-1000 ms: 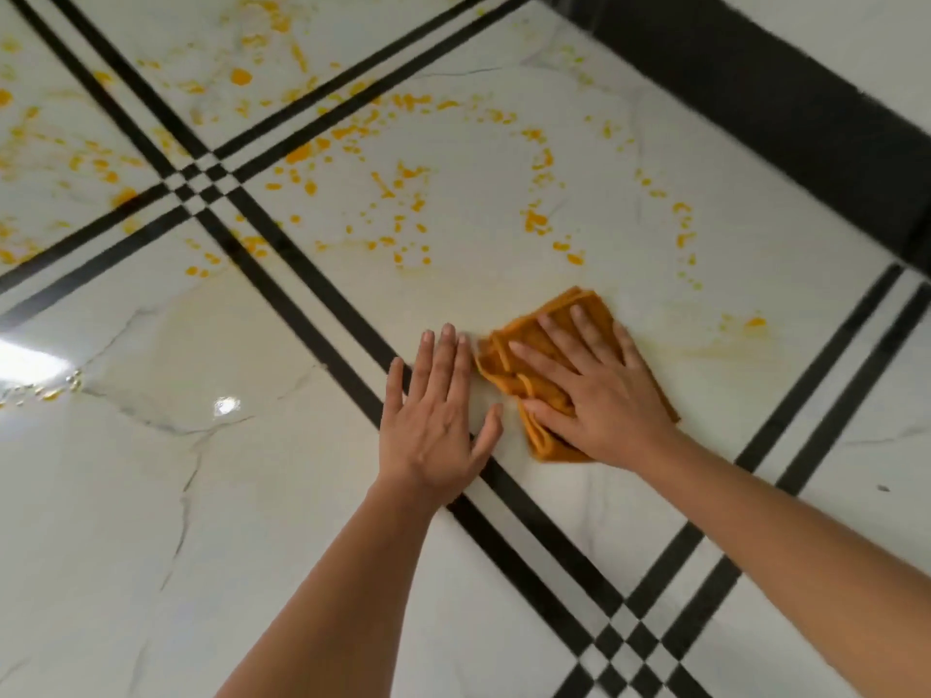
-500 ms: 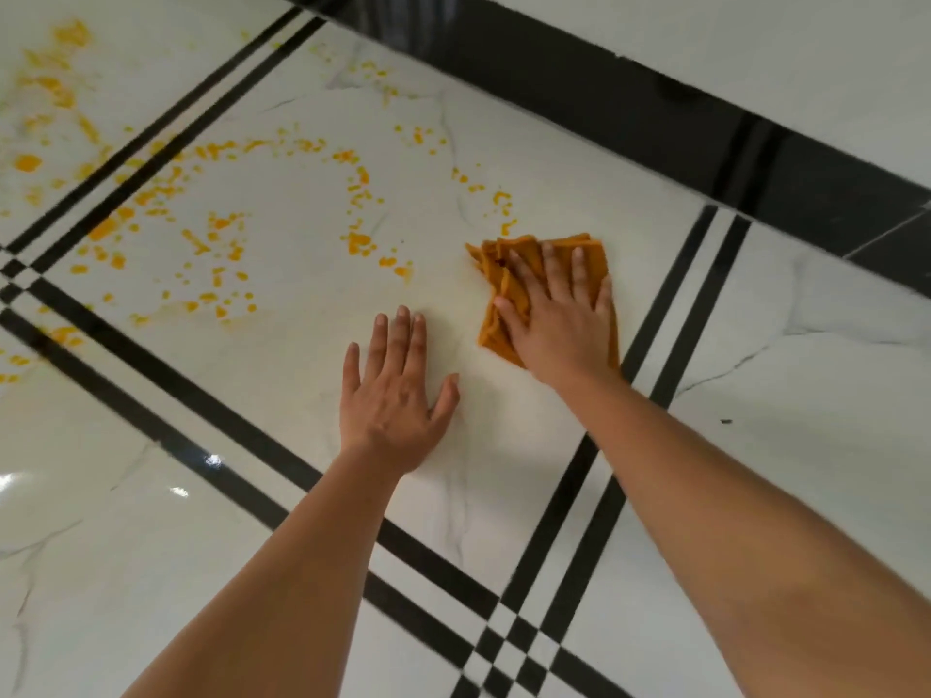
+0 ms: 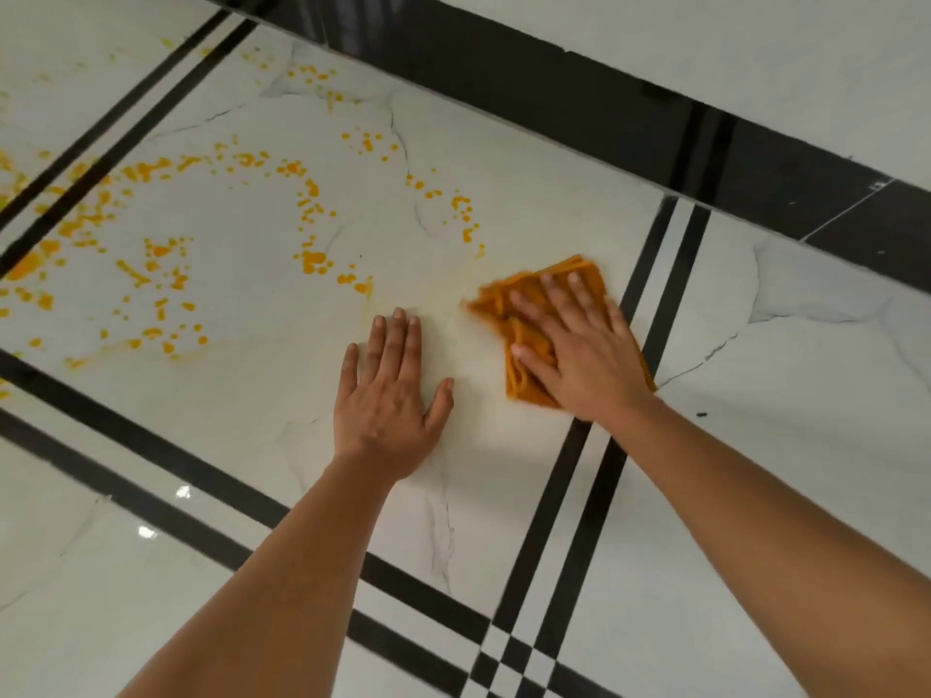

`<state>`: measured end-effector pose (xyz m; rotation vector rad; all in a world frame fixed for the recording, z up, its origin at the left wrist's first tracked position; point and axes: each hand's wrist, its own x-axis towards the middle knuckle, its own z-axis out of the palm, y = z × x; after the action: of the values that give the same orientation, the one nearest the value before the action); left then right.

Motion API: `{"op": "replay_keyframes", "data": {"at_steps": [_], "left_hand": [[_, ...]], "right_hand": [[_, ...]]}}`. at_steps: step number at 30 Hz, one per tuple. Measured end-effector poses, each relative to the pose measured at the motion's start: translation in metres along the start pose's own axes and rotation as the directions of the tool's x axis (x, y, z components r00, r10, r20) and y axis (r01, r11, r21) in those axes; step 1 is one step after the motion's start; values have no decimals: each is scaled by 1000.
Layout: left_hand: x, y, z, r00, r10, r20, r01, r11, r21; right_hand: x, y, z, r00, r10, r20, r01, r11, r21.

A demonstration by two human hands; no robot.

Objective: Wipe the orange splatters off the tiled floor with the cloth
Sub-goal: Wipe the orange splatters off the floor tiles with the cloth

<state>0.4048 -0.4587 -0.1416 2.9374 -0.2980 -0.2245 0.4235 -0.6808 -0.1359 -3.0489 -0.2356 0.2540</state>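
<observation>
A folded orange cloth (image 3: pixel 579 277) lies flat on the white marble floor tile (image 3: pixel 262 294), blurred by motion. My right hand (image 3: pixel 579 350) presses down on it with fingers spread, covering most of it. My left hand (image 3: pixel 393 390) rests flat on the tile just left of the cloth, palm down, fingers together, holding nothing. Orange splatters (image 3: pixel 312 259) dot the tile to the left and beyond both hands, with a curved trail (image 3: pixel 466 214) just above the cloth. A faint yellowish smear (image 3: pixel 433 294) shows between the splatters and the cloth.
Double black inlay stripes (image 3: pixel 665 294) run just right of the cloth, and another pair (image 3: pixel 151 460) crosses in front of my left hand. A wide black border band (image 3: pixel 604 108) runs along the far side. More splatters (image 3: pixel 75 229) cover the far left stripe.
The cloth and my right hand have slid back towards me and slightly right, away from the curved trail of splatters. My left hand stays flat on the tile.
</observation>
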Motion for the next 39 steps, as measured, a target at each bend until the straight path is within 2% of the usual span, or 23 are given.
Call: {"op": "replay_keyframes", "data": {"at_steps": [2,3,4,8,10,14,15,16,17,18,20,21,22,23,24,26,27,28,30,32,34,36,39], "left_hand": [[-1,-3,1,1000,7,2,-7,1000,0],[-1,-4,1,1000,-13,-7,13,1000,-4],[0,-6,0,999,-47,-23,47,999,-17],[-15,-27,-3,984,-173,-32,172,984,-38],[-31,-41,-5,983,-185,-17,184,982,-39],[-49,-55,-9,971,-239,16,239,970,-43],[-52,-57,-11,965,-263,12,263,963,-55],[-55,-61,-15,957,-291,3,291,954,-68],[-58,-63,-17,952,-307,0,307,949,-70],[-60,-65,-20,948,-320,-6,318,946,-67],[-62,-70,-27,941,-339,-21,337,940,-59],[-61,-74,-32,936,-350,-34,348,936,-59],[-59,-75,-35,934,-356,-36,353,933,-64],[-57,-77,-39,932,-360,-45,357,932,-64],[-56,-79,-42,931,-362,-53,358,931,-65],[-51,-81,-45,929,-366,-52,362,929,-69],[-48,-82,-46,929,-369,-41,365,928,-79],[-46,-84,-47,928,-370,-33,366,926,-89],[-40,-89,-46,927,-376,1,374,922,-102],[-34,-93,-43,924,-379,40,381,916,-121],[-28,-98,-39,929,-365,53,369,918,-142],[-25,-96,-36,936,-349,38,351,922,-164],[-15,-100,-33,945,-325,26,321,914,-249]], "right_hand": [[19,-12,-2,964,264,-1,-264,964,41],[28,-28,-1,949,316,18,-317,947,58],[33,-45,-1,953,302,22,-302,951,71],[6,-88,16,994,-21,-105,28,997,70],[-2,-92,21,986,-33,-164,50,994,102],[1,-108,11,978,42,-202,42,918,394],[2,-113,5,977,73,-199,44,849,526],[3,-122,-9,982,112,-149,21,729,685],[4,-130,-23,985,160,-58,-42,556,830],[8,-137,-37,982,174,78,-132,324,937],[18,-141,-56,939,93,331,-323,-91,942],[25,-142,-64,918,29,395,-381,-209,901],[30,-141,-67,902,-6,433,-418,-268,868],[36,-141,-68,894,28,447,-428,-234,873],[41,-140,-69,890,125,439,-430,-96,898],[45,-137,-62,883,362,299,-419,318,850],[43,-138,-60,899,391,199,-386,489,783],[40,-143,-59,929,352,113,-319,609,726],[38,-155,-55,985,167,-50,-104,793,601],[40,-166,-49,998,-45,-55,65,886,459],[45,-178,-41,978,-149,143,95,940,329],[46,-186,-30,951,-123,283,57,971,232],[45,-206,-15,968,20,251,-64,983,170]]}}
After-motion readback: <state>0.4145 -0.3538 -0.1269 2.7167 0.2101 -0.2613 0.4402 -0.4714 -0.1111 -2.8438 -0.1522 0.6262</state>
